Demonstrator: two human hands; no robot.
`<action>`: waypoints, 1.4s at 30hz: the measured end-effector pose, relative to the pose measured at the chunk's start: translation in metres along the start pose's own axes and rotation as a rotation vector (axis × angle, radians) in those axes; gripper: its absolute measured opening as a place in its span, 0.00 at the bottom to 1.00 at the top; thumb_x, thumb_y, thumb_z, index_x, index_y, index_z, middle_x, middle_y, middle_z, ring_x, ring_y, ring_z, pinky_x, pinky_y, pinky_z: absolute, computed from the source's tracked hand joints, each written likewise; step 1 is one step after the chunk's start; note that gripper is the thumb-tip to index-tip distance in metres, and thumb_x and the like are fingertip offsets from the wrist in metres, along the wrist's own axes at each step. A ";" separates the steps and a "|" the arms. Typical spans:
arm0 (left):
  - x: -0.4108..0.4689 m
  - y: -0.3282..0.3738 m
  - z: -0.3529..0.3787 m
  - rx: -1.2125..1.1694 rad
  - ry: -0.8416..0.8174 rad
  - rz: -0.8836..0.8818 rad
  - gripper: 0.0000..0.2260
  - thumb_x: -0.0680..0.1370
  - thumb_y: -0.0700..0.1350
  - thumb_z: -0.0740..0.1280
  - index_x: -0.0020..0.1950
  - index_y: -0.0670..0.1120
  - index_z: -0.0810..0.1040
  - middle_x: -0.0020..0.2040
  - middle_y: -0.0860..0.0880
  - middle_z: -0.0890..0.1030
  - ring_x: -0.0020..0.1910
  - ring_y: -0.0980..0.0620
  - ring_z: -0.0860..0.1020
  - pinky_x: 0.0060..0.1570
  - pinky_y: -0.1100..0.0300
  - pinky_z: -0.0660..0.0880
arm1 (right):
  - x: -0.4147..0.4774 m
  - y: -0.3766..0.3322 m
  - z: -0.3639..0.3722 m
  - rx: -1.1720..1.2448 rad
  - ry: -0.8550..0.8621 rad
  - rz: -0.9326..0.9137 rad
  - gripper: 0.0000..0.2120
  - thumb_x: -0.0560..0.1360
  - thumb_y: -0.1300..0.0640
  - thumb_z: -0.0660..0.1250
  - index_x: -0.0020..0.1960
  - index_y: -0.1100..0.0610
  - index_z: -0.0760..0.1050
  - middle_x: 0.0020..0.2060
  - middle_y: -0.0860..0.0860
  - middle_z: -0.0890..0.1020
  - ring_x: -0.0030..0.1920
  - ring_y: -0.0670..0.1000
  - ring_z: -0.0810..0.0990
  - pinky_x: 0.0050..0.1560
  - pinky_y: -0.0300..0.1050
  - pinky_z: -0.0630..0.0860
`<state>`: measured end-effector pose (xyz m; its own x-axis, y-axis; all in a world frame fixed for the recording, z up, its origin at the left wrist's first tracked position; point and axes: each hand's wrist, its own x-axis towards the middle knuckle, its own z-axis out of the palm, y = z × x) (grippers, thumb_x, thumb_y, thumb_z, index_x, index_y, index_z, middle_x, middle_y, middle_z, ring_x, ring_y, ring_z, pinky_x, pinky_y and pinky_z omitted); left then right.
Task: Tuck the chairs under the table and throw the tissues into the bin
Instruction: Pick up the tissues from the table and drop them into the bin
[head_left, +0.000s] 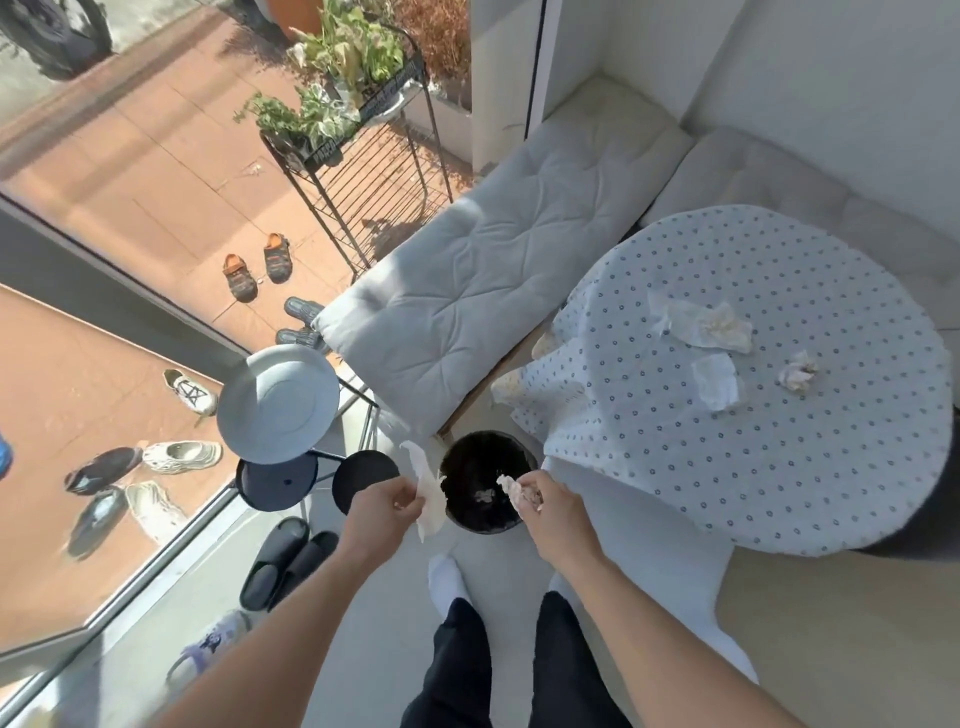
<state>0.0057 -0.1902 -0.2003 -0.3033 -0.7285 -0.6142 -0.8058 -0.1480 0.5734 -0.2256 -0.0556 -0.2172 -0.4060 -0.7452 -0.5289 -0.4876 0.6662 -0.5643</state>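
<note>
Both hands meet at the black bin (470, 512): right hand (545, 506) pinches a crumpled tissue (511, 491) over its mouth, left hand (387, 504) grips a flat tissue (428, 493) beside its rim, ready to drop. More tissues (706, 325) wait on the tabletop (779, 467) just beyond the bin.

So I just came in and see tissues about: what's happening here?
A person is clearing up. The left hand holds a flat tissue beside the black bin; the right hand holds a crumpled tissue over its opening. One scrap already lies inside. Several used tissues remain on the dotted tablecloth.
</note>
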 end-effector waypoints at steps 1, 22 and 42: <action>0.007 -0.006 0.004 -0.021 -0.007 -0.027 0.09 0.79 0.47 0.73 0.39 0.54 0.83 0.36 0.55 0.86 0.34 0.61 0.80 0.41 0.58 0.76 | 0.006 0.002 0.005 0.001 -0.011 0.014 0.06 0.82 0.48 0.63 0.59 0.43 0.73 0.49 0.50 0.80 0.47 0.49 0.79 0.43 0.43 0.78; 0.160 -0.080 0.161 -0.052 -0.142 -0.196 0.07 0.80 0.48 0.69 0.46 0.48 0.84 0.40 0.50 0.87 0.34 0.55 0.84 0.45 0.46 0.84 | 0.149 0.088 0.113 -0.144 -0.179 0.207 0.12 0.82 0.52 0.64 0.63 0.54 0.72 0.49 0.53 0.77 0.51 0.57 0.79 0.48 0.50 0.78; 0.206 -0.122 0.186 0.017 -0.338 -0.275 0.21 0.80 0.49 0.69 0.73 0.46 0.77 0.60 0.49 0.85 0.55 0.45 0.85 0.60 0.48 0.82 | 0.174 0.104 0.110 -0.264 -0.192 0.202 0.17 0.80 0.49 0.64 0.67 0.52 0.74 0.57 0.52 0.82 0.55 0.56 0.80 0.50 0.51 0.78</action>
<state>-0.0534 -0.1977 -0.4972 -0.2240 -0.4029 -0.8874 -0.8871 -0.2926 0.3568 -0.2622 -0.1131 -0.4373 -0.3743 -0.5640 -0.7361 -0.6047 0.7502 -0.2673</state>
